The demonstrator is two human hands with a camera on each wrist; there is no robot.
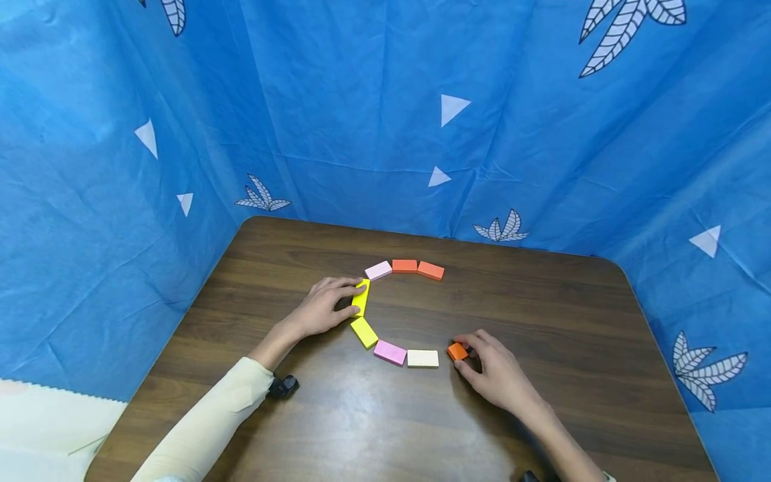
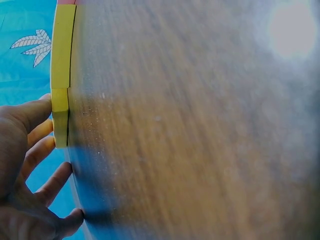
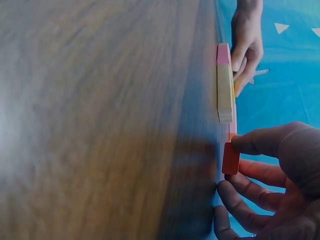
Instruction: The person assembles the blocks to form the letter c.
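Several flat coloured blocks lie in a C-shaped curve on the table. My left hand [image 1: 323,306] holds the upper yellow block [image 1: 361,298], thumb and fingertips on it; the left wrist view shows that yellow block [image 2: 60,117] against the other yellow block [image 2: 62,47]. In the right hand [image 1: 495,368], an orange block [image 1: 458,351] is pinched between thumb and fingers, a small gap to the right of the cream block [image 1: 423,359]. The right wrist view shows this orange block [image 3: 231,158] low at the table surface.
Below the left hand lies the other yellow block, then a pink block [image 1: 390,353] leading to the cream one. A pale pink block [image 1: 378,270] and two orange-red blocks [image 1: 405,266] form the curve's far end. Blue patterned cloth [image 1: 373,120] hangs behind the wooden table [image 1: 542,294].
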